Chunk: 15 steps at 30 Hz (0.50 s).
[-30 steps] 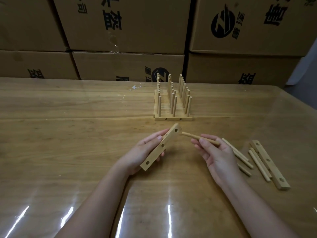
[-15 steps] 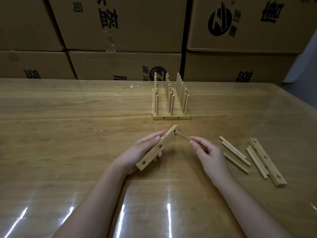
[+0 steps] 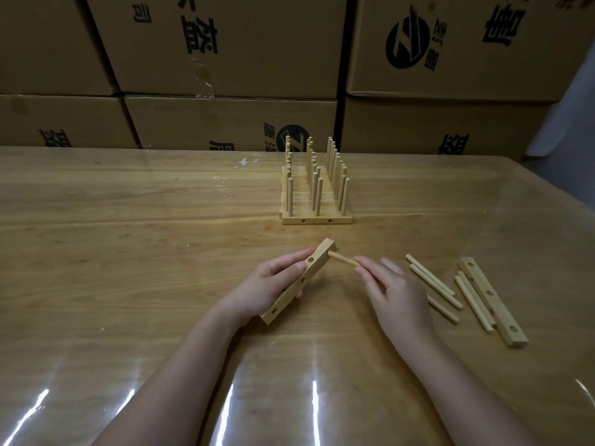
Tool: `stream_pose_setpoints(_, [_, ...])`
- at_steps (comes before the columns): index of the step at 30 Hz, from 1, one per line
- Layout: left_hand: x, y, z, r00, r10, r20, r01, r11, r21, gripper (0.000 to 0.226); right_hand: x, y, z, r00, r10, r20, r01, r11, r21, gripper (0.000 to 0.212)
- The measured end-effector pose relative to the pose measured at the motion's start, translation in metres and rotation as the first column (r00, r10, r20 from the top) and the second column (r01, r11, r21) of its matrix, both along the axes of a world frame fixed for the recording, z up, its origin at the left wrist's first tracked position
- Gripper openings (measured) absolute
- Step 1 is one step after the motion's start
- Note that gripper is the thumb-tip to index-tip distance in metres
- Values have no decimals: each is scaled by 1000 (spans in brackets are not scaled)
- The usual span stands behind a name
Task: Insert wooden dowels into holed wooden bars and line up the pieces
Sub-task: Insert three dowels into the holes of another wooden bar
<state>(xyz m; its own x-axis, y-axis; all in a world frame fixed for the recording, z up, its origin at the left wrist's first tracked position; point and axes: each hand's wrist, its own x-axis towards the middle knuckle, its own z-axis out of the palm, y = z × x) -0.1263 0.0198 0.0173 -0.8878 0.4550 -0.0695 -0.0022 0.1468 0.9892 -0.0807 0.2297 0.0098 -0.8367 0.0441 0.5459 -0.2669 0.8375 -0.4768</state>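
My left hand (image 3: 269, 286) grips a holed wooden bar (image 3: 297, 286), held on edge and slanting from near left to far right. A wooden dowel (image 3: 342, 259) sticks out of the bar's far-end hole, and my right hand (image 3: 394, 292) pinches its free end. Farther back stands a row of finished bars (image 3: 314, 217) with upright dowels. To the right lie several loose dowels (image 3: 431, 280) and one more holed bar (image 3: 492, 300), flat on the table.
The glossy wooden table (image 3: 128, 252) runs wide to the left and near side. Stacked cardboard boxes (image 3: 225, 59) form a wall along the table's far edge. A small white scrap (image 3: 244, 162) lies at the back.
My right hand has pushed the dowel leftward, from just outside the bar's end hole into it. Less of the dowel shows now. The left hand keeps its hold on the bar.
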Motion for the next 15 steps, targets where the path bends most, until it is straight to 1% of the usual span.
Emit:
stream_pose_setpoints(4, [1, 1, -1, 999, -13, -53, 10, 998, -54, 33, 3, -1, 3, 999, -26, -35, 29, 994, 105, 24])
stream_pose_setpoints(7, [2, 3, -1, 994, -25, -109, 13, 994, -107, 33, 3, -2, 3, 997, -39, -60, 48, 986, 158, 21])
stream_pose_setpoints(9, [3, 4, 0, 992, -38, -118, 21, 990, -142, 33, 3, -3, 2, 997, -41, -69, 52, 984, 171, 20])
stream_pose_setpoints(11, [3, 5, 1, 991, -52, -127, 28, 983, -182, 33, 4, -4, 0, 997, -53, -49, 60, 988, 140, 20])
stream_pose_setpoints(15, [5, 6, 2, 985, -62, -159, 23, 971, -238, 34, 3, -7, -4, 999, -35, 23, 35, 999, 17, 24])
